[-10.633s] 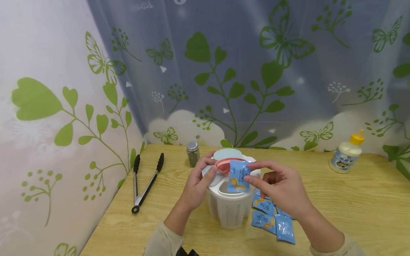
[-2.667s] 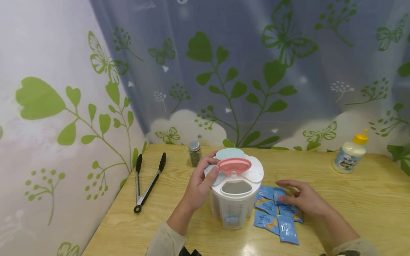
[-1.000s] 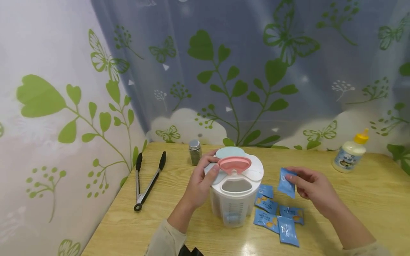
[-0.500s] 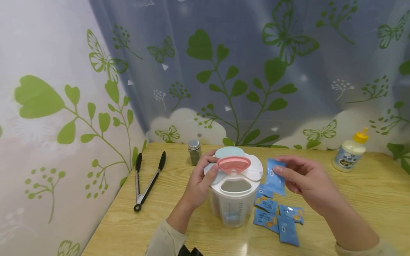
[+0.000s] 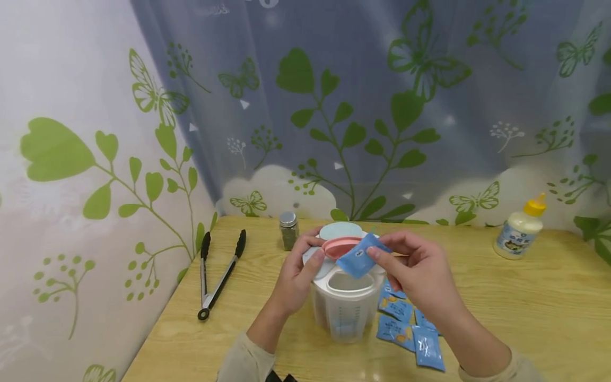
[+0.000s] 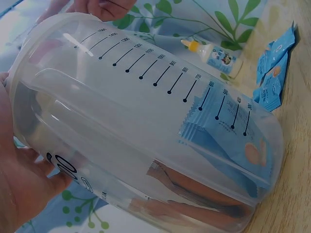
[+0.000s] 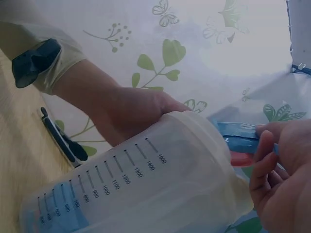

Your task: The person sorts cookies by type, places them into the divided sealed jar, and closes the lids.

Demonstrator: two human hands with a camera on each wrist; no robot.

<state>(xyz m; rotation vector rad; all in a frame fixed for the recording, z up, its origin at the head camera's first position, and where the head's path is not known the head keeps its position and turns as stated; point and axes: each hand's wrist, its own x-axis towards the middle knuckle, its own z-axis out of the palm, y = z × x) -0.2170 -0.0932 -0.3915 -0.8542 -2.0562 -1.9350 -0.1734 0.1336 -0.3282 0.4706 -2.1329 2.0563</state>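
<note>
My left hand grips the lid of a clear, lidded storage container from the left side, thumb on top. A pink flap stands raised behind the lid's front opening. Between thumb and fingers, my right hand pinches a small blue snack packet, tilted just above that opening. Through the container wall in the left wrist view, a blue packet and brown packets show near the bottom. Several more blue packets lie on the table beside the container, partly hidden by my right hand.
Black-and-silver tongs lie spread on the left of the wooden table. A spice jar stands behind my left hand. At the back right is a yellow-capped bottle. Leaf-patterned curtains border the back and left.
My right hand has lifted a blue packet from the group on the table and carried it left to the container's opening. My left hand keeps its hold on the lid.
</note>
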